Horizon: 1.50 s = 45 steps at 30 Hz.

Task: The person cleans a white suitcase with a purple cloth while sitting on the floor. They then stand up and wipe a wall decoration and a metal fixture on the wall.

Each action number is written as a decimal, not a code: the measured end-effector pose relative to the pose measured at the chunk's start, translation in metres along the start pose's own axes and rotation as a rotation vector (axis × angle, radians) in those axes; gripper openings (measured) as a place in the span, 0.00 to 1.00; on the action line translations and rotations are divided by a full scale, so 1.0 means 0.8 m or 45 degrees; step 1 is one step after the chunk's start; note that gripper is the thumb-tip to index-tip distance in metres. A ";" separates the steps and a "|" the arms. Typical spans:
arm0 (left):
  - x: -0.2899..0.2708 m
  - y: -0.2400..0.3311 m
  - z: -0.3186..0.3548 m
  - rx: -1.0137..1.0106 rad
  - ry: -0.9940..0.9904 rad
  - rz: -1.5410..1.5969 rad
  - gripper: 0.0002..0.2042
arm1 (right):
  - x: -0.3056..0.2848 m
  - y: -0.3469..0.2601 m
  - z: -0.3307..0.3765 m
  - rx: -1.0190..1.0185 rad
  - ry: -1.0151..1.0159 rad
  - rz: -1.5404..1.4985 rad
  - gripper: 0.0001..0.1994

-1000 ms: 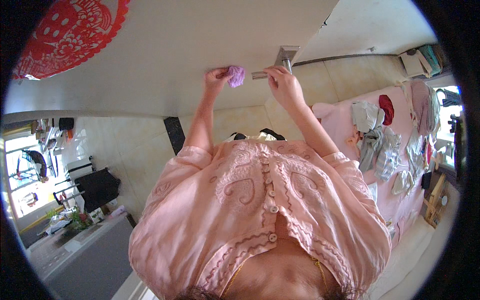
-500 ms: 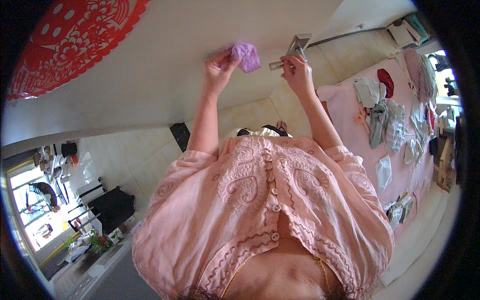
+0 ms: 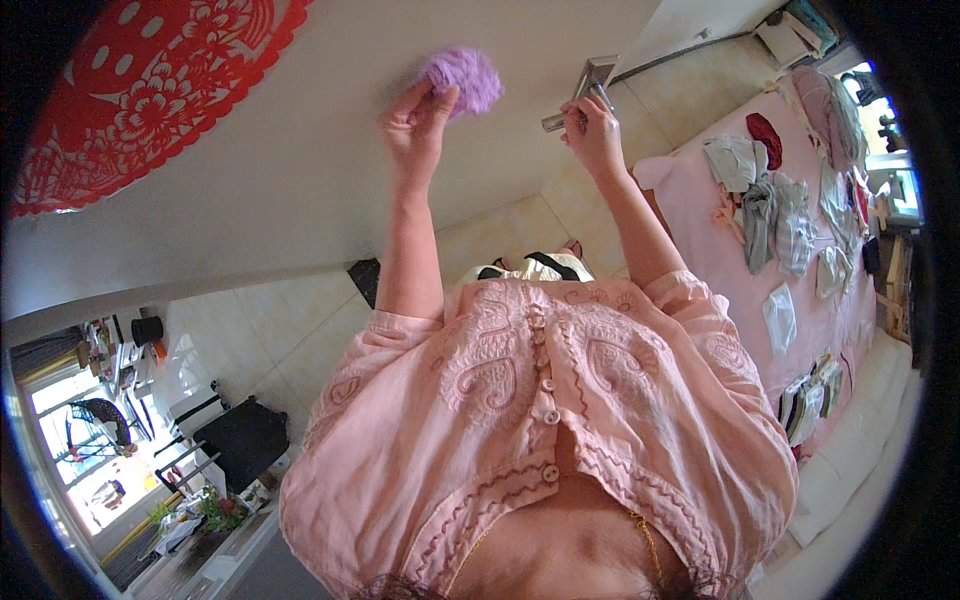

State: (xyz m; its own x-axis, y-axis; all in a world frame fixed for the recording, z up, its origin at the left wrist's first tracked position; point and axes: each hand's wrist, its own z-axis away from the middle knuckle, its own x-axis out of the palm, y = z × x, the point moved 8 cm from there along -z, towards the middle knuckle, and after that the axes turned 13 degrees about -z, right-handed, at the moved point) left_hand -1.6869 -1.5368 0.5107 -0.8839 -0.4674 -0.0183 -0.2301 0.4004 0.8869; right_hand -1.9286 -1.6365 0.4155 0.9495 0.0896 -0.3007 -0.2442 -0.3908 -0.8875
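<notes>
A fluffy purple cloth [image 3: 465, 82] is pinched in my left hand [image 3: 413, 130], held up at the surface of the white door [image 3: 310, 180]. To its right, my right hand [image 3: 597, 137] has its fingers wrapped round the silver lever of the door handle [image 3: 598, 72], near the door's edge. The lever's end sticks out to the left of my fingers. Part of the cloth is hidden behind my left fingers.
A red paper-cut decoration [image 3: 170, 90] is stuck on the door at the upper left. On the right stands a bed [image 3: 690, 215] with a pink sheet, strewn with clothes [image 3: 790, 220]. A black chair [image 3: 240, 440] and plants [image 3: 215, 510] are at the lower left, over a tiled floor [image 3: 245, 330].
My left hand has moved up and slightly left with the purple cloth, which looks more spread out. My right hand stays on the door handle.
</notes>
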 end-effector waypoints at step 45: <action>0.162 -0.014 -0.045 -0.061 -0.385 -0.008 0.08 | 0.012 -0.021 -0.001 -0.168 0.062 0.127 0.04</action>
State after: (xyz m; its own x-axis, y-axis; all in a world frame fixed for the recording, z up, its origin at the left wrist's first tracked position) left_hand -1.7839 -1.6302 0.5149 -0.9653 -0.2109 -0.1537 -0.2226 0.3575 0.9070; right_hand -1.9152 -1.6295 0.4277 0.9309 0.0015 -0.3652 -0.3129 -0.5125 -0.7996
